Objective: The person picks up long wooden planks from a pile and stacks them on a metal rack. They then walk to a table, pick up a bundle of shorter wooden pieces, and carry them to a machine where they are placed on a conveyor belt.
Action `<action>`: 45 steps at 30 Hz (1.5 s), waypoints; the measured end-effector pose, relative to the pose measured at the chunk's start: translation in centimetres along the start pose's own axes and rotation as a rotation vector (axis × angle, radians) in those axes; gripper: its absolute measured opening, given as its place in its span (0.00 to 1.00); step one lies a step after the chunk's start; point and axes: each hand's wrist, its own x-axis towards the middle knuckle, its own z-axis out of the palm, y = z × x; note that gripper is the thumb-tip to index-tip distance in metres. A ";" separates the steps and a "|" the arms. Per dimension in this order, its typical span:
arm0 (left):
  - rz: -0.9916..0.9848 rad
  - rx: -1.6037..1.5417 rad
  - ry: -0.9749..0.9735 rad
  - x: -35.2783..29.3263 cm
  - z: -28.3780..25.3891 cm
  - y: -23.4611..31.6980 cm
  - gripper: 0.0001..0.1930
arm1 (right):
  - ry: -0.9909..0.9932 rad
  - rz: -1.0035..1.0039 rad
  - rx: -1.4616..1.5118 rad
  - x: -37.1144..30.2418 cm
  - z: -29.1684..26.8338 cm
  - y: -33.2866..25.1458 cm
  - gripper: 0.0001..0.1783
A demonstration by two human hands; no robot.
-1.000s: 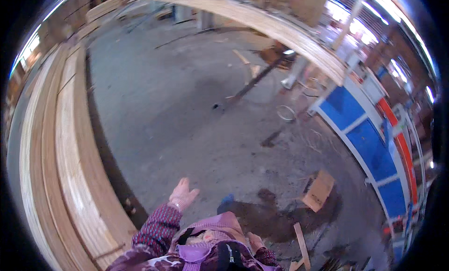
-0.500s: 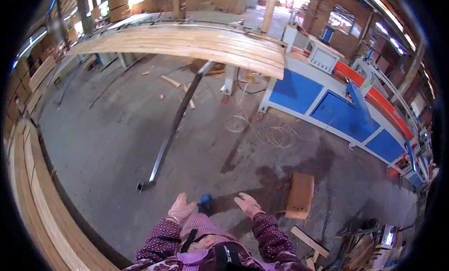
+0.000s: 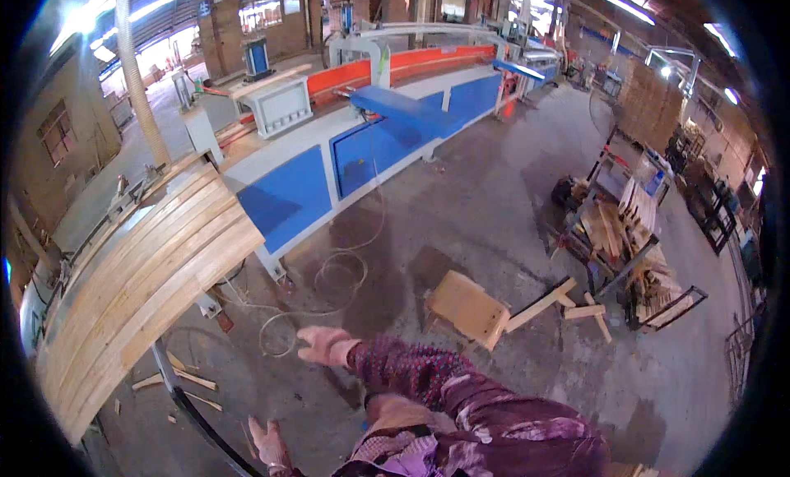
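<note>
My right hand [image 3: 327,346], in a pale pink work glove, reaches out over the concrete floor and holds nothing. Its fingers stretch toward the left, nearest in the picture to a loose coil of thin pale hose [image 3: 278,333] lying on the floor. Lower and further left, my gloved left hand [image 3: 268,442] is also free, with its fingers apart. Beside it passes a dark metal bar [image 3: 193,411] that slopes down from under a row of long wooden boards [image 3: 156,288]. Neither hand touches the boards.
A long blue and white machine [image 3: 288,193] with a red beam stands ahead. A cardboard box [image 3: 467,306] and wood offcuts [image 3: 539,304] lie on the floor to the right. Beyond them is a cart [image 3: 625,238] loaded with wood scraps.
My view has swung to the right, so the boards now lie at the left and the machine ahead. My right arm now stretches across leftward. Both hands remain free.
</note>
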 end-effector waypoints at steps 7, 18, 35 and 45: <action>0.233 0.208 0.101 12.7 -1.6 6.8 0.31 | 0.244 -0.207 -0.119 11.1 -1.9 -1.7 0.21; 0.101 0.718 0.373 22.6 -4.1 11.9 0.41 | 0.206 -0.528 -0.652 25.3 -3.8 -2.0 0.42; -0.447 -1.425 0.011 24.8 5.4 11.1 0.26 | 0.157 -0.549 -0.681 28.0 -3.4 -2.2 0.34; -0.307 -1.329 -0.052 25.7 8.1 10.6 0.15 | 0.107 -0.526 -0.709 27.9 -2.9 -2.1 0.35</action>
